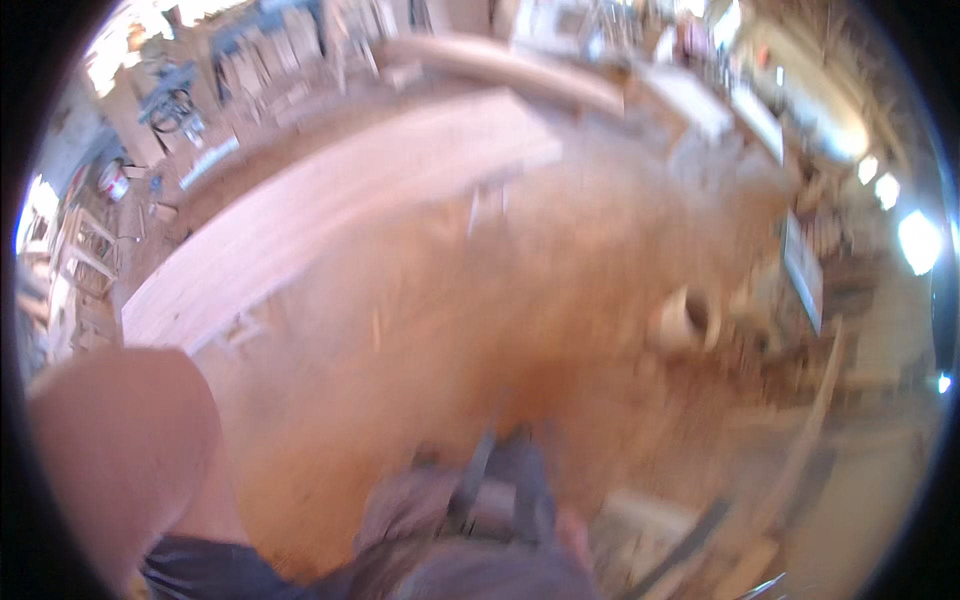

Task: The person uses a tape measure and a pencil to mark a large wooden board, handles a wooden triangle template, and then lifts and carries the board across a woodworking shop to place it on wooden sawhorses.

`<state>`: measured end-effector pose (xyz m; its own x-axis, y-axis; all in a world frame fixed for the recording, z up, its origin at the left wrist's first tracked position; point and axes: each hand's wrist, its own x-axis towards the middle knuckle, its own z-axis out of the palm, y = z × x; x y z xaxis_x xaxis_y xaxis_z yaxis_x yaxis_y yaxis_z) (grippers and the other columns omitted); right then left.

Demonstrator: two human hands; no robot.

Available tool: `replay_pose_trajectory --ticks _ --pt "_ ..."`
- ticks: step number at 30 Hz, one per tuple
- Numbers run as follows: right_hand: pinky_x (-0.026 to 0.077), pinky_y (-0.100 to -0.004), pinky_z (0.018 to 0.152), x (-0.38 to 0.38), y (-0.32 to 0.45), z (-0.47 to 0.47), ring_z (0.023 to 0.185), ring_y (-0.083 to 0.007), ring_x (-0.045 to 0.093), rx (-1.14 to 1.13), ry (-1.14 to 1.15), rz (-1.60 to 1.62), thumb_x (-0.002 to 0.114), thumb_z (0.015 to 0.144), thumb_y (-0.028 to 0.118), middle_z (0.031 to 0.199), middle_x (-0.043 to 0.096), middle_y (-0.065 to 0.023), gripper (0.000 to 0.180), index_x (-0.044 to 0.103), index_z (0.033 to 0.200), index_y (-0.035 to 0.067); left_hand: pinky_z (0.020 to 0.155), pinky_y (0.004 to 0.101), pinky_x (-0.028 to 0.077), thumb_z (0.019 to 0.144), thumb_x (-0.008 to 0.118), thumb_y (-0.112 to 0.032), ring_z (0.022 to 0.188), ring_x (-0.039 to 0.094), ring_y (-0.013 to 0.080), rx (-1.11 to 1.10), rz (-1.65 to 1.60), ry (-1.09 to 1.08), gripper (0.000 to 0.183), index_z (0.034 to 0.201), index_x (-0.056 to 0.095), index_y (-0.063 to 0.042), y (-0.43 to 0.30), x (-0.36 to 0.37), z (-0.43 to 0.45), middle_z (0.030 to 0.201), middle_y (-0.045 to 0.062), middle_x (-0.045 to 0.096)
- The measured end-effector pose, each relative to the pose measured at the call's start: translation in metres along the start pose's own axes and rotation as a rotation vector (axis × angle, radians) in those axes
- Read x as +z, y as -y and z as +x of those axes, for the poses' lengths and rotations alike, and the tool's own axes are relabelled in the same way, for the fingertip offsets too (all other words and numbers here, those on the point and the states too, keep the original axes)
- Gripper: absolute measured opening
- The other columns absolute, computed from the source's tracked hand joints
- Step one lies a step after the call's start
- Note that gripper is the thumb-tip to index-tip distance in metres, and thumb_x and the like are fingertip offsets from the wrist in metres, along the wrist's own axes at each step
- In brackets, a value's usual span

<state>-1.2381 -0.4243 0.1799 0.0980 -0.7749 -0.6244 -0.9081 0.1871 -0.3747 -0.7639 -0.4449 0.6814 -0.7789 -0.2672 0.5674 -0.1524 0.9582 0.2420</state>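
A large reddish-brown panel, probably wood (120,435), rises close to the camera at the lower left. Beside its lower right edge shows part of my left forearm below a dark sleeve (214,562); the hand itself is out of sight. At the right side of my body a sliver of my right hand (574,536) is visible, too blurred to show its fingers or anything in them. Dark straps (471,487) hang over my clothes. Before me, a long, wide wooden plank (337,195) stretches across the dusty floor (420,315).
A pale bucket-like container (686,319) lies or leans on the right. Timber beams (517,67) and pale boards (686,97) are at the back. A narrow wooden strip (814,412) and offcuts (652,517) are at the lower right. Wooden frames (86,255) stand left.
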Motion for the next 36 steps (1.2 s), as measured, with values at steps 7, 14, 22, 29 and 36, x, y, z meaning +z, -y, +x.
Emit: replay_pose_trajectory --ticks 7,14,22,29,36 --pt "0.051 -0.0465 0.08 -0.051 -0.023 0.122 0.095 -0.0374 0.065 -0.141 0.099 -0.118 0.06 0.085 0.026 0.098 0.067 -0.0231 0.027 0.066 0.099 0.003 0.093 0.0407 0.046 0.098 0.052 -0.029 0.101 0.061 0.0239 -0.181 0.078 0.104 0.043 0.134 0.053 -0.005 0.062 -0.009 0.074 0.112 0.012 0.064" --pt "0.052 -0.0406 0.088 -0.228 -0.049 0.197 0.103 -0.033 0.067 -0.073 -0.007 -0.067 0.065 0.079 0.024 0.105 0.069 -0.022 0.034 0.067 0.106 0.003 0.093 0.0415 0.045 0.099 0.051 -0.032 0.101 0.06 0.0243 -0.313 0.255 -0.038 0.045 0.135 0.052 -0.006 0.118 -0.022 0.122 0.113 0.011 0.063" --pt "0.053 -0.0388 0.083 -0.331 0.073 0.377 0.095 -0.0324 0.069 -0.312 -0.15 0.017 0.065 0.078 0.015 0.098 0.071 -0.0179 0.031 0.068 0.106 0.002 0.094 0.0424 0.045 0.1 0.051 -0.036 0.102 0.059 0.0247 -0.83 0.401 -1.411 0.047 0.137 0.051 -0.007 0.202 0.042 -0.037 0.114 0.009 0.062" --pt "0.051 -0.0447 0.084 -0.327 0.198 0.448 0.095 -0.0359 0.067 -0.601 0.102 -0.302 0.064 0.082 0.022 0.101 0.07 -0.0209 0.034 0.066 0.111 0.003 0.05 0.0263 0.044 0.093 0.056 -0.021 0.062 0.055 0.0102 -2.188 -0.327 -2.091 0.018 0.082 0.064 -0.009 0.215 0.45 -0.177 0.068 -0.001 0.054" --pt "0.051 -0.0442 0.086 -0.303 0.328 0.535 0.101 -0.0344 0.065 -0.771 0.422 -0.528 0.061 0.085 0.024 0.108 0.067 -0.0197 0.039 0.063 0.118 0.003 0.071 0.0419 0.055 0.081 0.062 -0.026 0.083 0.069 0.0269 -2.719 -0.047 -2.027 0.028 0.097 0.073 -0.006 0.293 0.566 -0.271 0.093 0.012 0.073"
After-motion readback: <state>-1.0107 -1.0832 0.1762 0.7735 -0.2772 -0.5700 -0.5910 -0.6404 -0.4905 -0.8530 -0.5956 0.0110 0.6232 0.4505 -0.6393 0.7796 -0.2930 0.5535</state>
